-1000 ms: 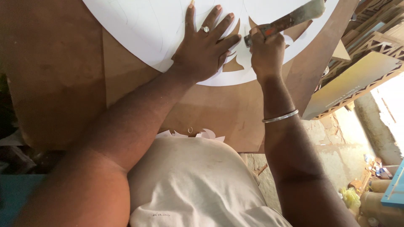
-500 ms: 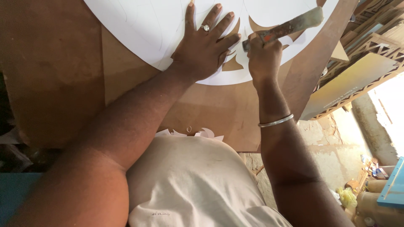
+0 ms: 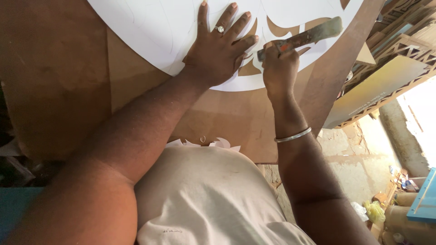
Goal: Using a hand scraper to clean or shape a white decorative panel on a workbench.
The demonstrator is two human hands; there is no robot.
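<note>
white sheet (image 3: 150, 27) on brown board (image 3: 59, 81), two hands at work
we log the left hand (image 3: 217, 54) spread flat on the sheet, grasping nothing; right hand (image 3: 278, 68) clenched round a knife (image 3: 302, 38), its tip seemingly at the cut-out pattern.

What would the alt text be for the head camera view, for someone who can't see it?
A person's left hand presses flat on a large white sheet with cut-out shapes, on a brown board, while the right hand grips a cutting tool at the cut-outs.
</note>
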